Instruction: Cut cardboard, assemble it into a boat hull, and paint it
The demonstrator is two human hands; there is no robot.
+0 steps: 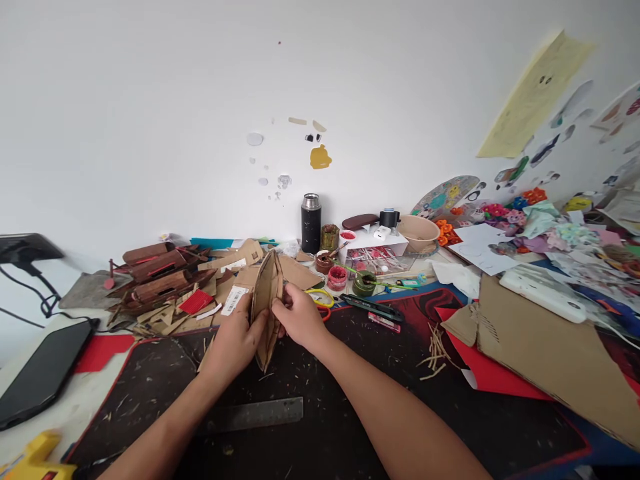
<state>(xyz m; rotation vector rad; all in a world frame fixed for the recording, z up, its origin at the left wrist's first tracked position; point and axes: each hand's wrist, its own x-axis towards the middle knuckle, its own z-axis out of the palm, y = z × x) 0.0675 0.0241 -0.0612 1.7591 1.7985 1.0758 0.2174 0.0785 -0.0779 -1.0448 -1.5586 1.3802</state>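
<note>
A pointed, boat-shaped cardboard piece (pixel 269 283) stands on end between my hands, above the dark mat (pixel 320 400). My left hand (pixel 239 341) grips its left wall, with the thumb pressed on the inside. On the opposite side, my right hand (pixel 300 319) pinches the right edge between thumb and fingers. Part of the lower hull is hidden behind my fingers. Just behind the left hand lies cardboard with a white barcode label (pixel 234 300). Scissors with yellow and red handles (pixel 324 308) rest close to my right hand.
Brown-painted boat models (pixel 160 273) and cardboard scraps sit at the left. Jars of red (pixel 337 277) and green paint (pixel 364 283), a black flask (pixel 311 227) and a cutter knife (pixel 371 308) stand behind. A ruler (pixel 265 412), yellow glue gun (pixel 40 460) and cardboard sheet (pixel 545 360) lie nearer.
</note>
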